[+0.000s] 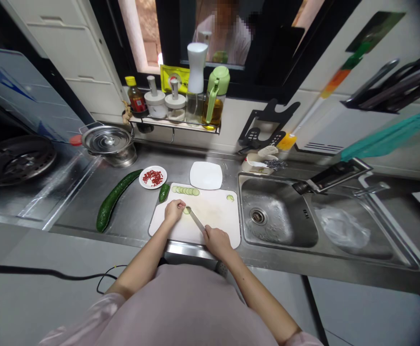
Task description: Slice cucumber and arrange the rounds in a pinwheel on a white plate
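Observation:
My right hand [217, 241] is closed around the handle of a knife [196, 220], whose blade slants up and left over the white cutting board [217, 216]. My left hand [174, 211] is pinched at a pale green cucumber slice [187, 210], right beside the knife tip. Along the board's top edge lies an overlapping row of cucumber slices [186, 191]. A short dark green cucumber piece [164, 192] rests at the upper left corner. One small cut bit [230, 197] sits near the upper right corner.
Left of the board are a long whole cucumber [114, 202] and a white plate of chopped red pieces [153, 178]. An empty white plate [206, 175] stands behind it. The sink [278, 211] is on the right, a lidded steel pot [111, 144] at back left, and a seasoning rack [176, 122] above.

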The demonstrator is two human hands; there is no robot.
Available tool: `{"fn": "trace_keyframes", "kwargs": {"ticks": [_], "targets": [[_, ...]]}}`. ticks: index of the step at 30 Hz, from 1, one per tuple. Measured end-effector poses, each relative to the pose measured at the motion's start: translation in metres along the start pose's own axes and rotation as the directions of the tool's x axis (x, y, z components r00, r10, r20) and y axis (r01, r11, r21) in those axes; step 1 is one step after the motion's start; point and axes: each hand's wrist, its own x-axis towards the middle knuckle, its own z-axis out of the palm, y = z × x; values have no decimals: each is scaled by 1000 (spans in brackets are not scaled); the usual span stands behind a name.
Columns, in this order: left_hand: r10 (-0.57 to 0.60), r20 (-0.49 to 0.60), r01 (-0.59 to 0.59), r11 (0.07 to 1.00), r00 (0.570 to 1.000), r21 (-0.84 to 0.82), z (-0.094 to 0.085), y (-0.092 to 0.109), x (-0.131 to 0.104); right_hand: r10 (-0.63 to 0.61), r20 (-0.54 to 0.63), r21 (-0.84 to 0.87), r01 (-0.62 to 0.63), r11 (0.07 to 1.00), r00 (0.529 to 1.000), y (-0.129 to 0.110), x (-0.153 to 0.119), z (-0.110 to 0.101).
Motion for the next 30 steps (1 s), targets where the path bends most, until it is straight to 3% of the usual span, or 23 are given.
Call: {"fn": "trace_keyframes", "kwargs": {"ticks": [30], "targets": [[7, 5, -7, 1000, 1000, -3, 2, -5, 3, -12, 71, -53, 16, 998, 997, -8, 12, 0]]}}
